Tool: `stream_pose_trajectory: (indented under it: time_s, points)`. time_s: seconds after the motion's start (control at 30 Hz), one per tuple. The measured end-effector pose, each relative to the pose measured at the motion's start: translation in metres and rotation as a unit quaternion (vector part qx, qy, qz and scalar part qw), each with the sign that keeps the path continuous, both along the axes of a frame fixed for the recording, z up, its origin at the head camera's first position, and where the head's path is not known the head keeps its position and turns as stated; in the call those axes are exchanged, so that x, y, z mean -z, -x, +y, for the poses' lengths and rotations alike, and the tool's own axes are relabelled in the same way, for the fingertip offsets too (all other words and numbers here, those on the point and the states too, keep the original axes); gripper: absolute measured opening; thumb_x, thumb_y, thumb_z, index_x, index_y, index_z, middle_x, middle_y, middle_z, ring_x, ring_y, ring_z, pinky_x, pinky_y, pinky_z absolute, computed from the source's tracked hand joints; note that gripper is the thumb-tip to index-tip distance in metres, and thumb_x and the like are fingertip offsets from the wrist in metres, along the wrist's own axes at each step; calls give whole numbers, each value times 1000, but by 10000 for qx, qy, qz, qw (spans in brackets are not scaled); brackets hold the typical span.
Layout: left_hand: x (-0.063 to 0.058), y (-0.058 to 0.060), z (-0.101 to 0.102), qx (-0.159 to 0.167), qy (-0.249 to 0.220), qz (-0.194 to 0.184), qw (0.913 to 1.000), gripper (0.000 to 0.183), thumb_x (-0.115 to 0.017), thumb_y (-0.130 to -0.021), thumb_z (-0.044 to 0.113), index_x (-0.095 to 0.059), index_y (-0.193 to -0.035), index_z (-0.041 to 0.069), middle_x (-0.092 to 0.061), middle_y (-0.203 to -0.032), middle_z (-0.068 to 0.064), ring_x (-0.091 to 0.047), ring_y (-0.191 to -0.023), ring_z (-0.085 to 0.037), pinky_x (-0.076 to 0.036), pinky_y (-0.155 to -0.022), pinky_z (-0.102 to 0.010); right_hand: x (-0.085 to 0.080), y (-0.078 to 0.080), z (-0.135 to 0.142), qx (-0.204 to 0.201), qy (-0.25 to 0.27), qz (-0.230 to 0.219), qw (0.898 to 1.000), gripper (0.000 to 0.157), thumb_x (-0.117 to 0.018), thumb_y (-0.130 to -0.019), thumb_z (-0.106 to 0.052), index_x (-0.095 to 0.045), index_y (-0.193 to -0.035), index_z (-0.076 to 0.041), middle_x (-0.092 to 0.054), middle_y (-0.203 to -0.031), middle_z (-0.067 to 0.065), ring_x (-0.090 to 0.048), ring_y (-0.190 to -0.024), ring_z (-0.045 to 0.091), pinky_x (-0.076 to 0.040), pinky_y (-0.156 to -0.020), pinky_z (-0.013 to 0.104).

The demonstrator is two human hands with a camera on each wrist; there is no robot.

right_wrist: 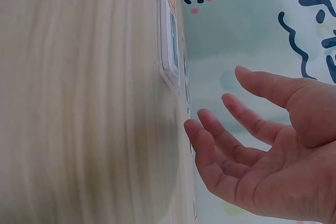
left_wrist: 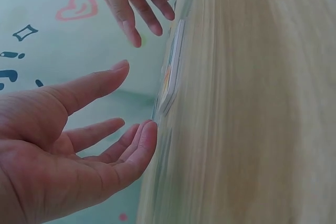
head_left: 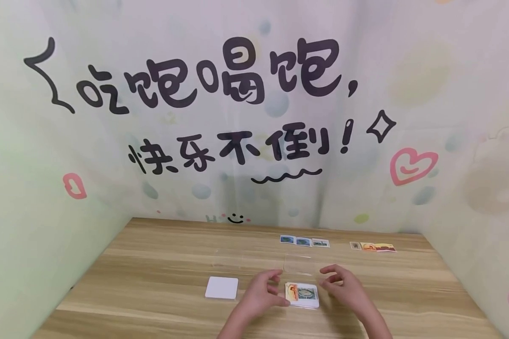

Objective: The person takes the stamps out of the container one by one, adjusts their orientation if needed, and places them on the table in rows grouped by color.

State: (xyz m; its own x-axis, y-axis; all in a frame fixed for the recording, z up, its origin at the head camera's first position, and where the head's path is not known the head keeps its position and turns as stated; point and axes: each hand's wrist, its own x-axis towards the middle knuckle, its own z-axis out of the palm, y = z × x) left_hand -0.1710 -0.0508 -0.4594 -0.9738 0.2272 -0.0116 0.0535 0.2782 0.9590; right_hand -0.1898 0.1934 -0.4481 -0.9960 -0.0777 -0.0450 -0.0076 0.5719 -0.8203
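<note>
A small white card stack (head_left: 309, 302) lies on the wooden table, with an orange stamp (head_left: 292, 292) and a green stamp (head_left: 307, 293) on its top face. Seen edge-on in the left wrist view, the stack (left_wrist: 173, 72) is thin and flat. My left hand (head_left: 258, 293) hovers at its left side, fingers loosely bent, thumb tip close to the stack's near left corner. Across from it, my right hand (head_left: 343, 286) is held off the stack's right side, palm inward. Both wrist views show gaps between fingers and thumb, with nothing held.
A blank white card (head_left: 222, 287) lies left of my left hand. Behind the hands are clear, see-through rectangles (head_left: 298, 264). Farther back lie a row of blue-toned stamps (head_left: 304, 241) and, to the right, several orange and yellow stamps (head_left: 373, 246). A printed curtain (head_left: 237, 197) hangs behind the table.
</note>
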Motion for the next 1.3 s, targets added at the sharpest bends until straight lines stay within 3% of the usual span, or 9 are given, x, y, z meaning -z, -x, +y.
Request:
stream_pose_trajectory:
  time_s: [0.43, 0.63, 1.03, 1.3]
  points:
    - [7, 0, 9, -161, 135, 100, 9997, 69, -86, -70, -13, -61, -135, -12, -67, -111, -15, -64, -89, -22, -58, -75, -31, 4, 0, -9, 48, 243, -388, 9989, 29, -78, -93, -10, -69, -118, 2, -68, -100, 10, -62, -93, 23, -51, -74, 35]
    - [12, 0, 13, -233, 112, 170, 9995, 66, -86, -69, -13, -62, -131, -15, -66, -108, -13, -60, -85, -18, -54, -70, -24, 7, -1, -13, -27, 476, -530, 9975, 30, -78, -92, -6, -67, -118, 4, -67, -96, 11, -61, -81, 22, -53, -68, 34]
    - [12, 1, 16, -339, -78, -2, 9994, 64, -81, -66, -21, -64, -128, -14, -64, -102, -9, -60, -79, -18, -52, -65, -23, 11, 0, -14, -146, 582, -634, 9962, 30, -77, -91, -1, -66, -117, 6, -62, -89, 8, -57, -74, 20, -51, -64, 30]
    - [14, 3, 21, -479, 99, 110, 9987, 61, -82, -65, -21, -68, -124, -12, -63, -94, -6, -57, -78, -16, -51, -67, -24, 16, 0, -13, -94, 571, -669, 9961, 28, -77, -90, 1, -66, -115, 7, -59, -82, 6, -53, -68, 19, -43, -59, 26]
